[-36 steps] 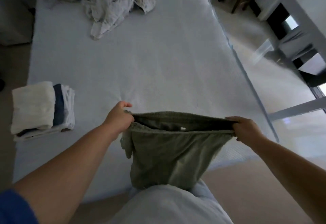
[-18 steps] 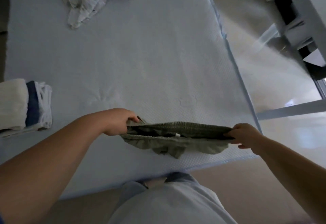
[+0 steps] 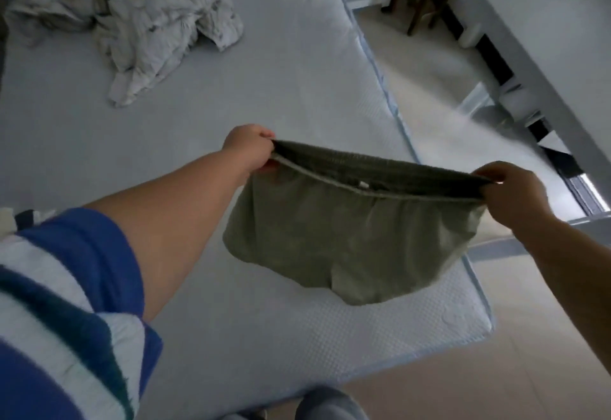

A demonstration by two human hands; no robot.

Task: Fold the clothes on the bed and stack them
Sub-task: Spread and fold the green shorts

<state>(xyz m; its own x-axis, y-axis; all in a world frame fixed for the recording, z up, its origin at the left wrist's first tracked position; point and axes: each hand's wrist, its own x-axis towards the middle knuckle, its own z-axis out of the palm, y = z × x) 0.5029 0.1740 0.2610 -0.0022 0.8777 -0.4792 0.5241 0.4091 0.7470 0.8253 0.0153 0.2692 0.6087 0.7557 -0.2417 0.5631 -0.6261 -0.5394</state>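
Both hands, left hand (image 3: 249, 150) and right hand (image 3: 510, 193), pinch the waistband ends of the green shorts (image 3: 347, 237), stretching them flat above the bed (image 3: 231, 337), likely to lay them down for folding.

The fingertips of the left hand (image 3: 248, 148) are hiding inside the waistband of the green shorts (image 3: 350, 237), and the fingers of the right hand (image 3: 510, 193) are curling behind the band, so their ends are not showing. The striped sleeve (image 3: 66, 304) is covering most of the folded stack (image 3: 15, 218) at 9 o'clock. The crumpled pale clothes (image 3: 139, 23) are running off the frame at 11 o'clock. The furniture (image 3: 515, 56) at 2 o'clock is looking blurred.
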